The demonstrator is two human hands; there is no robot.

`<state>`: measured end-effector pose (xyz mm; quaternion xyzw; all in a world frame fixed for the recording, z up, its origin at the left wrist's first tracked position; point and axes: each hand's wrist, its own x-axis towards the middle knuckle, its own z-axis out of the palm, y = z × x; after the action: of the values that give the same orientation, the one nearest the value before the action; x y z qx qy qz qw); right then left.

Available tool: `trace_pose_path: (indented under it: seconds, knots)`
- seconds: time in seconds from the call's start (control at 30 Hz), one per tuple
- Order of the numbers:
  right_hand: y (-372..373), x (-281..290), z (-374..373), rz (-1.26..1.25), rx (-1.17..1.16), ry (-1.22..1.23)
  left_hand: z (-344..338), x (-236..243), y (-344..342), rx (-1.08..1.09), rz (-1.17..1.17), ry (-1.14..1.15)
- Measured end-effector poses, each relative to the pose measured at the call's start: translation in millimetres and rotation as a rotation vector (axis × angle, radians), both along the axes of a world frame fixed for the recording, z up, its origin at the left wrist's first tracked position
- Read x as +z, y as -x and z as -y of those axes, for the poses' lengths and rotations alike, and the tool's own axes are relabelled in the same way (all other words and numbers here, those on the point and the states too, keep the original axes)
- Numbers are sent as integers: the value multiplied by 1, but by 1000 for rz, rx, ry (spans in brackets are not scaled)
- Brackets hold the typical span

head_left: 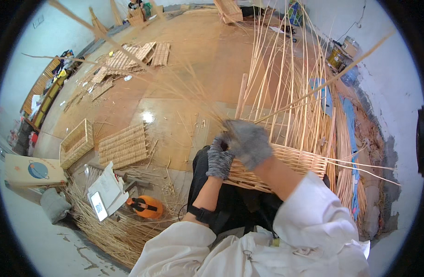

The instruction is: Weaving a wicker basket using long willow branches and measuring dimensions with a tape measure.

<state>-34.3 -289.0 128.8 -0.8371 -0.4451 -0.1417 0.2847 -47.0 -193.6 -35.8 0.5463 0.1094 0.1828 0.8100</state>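
A partly woven wicker panel (pixel 300 160) lies across my lap, its long upright stakes (pixel 285 78) fanning away toward the far right. My left hand (pixel 220 159), in a grey knitted glove, is closed on the panel's left end. Just right of it and touching, my gloved right hand (pixel 251 144) is smeared by motion and appears closed around wicker strands. Blurred wicker strands (pixel 193 90) spread from that hand to the upper left. Its fingertips are hidden, and what lies between the two hands is too dark to make out.
Bundled wicker rods (pixel 345 175) lie along the right wall. On the left are a woven panel (pixel 124 145), a wicker tray (pixel 78 143), a cardboard box (pixel 34 171), an orange bottle (pixel 147 207) and a phone (pixel 98 206). More panels (pixel 129 57) lie farther off; another person (pixel 137 9) sits beyond.
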Motion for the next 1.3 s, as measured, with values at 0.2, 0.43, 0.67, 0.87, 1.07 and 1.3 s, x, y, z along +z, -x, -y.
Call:
trace_pose_path:
  seconds: [0.2, 0.43, 0.67, 0.87, 1.07, 1.3]
  knots:
    - [2, -2, -8, 205, 41, 25, 10, 20, 0, 71, 56, 104]
    - [-58, -92, 143, -1416, -512, -1055, 27, 27, -10, 75, -53, -312]
    - [-57, -76, 129, -1396, -438, -849, -17, 24, -47, -269, -313, -527]
    - [-187, -72, 39, 302, -427, -83, 13, 34, -59, -275, -563, -503]
    - [-82, -95, 116, -804, -272, -1095, 7, 63, -53, -77, -834, -439]
    - [-62, -96, 176, -1182, -413, -1040, 54, 84, 11, 711, 163, -777]
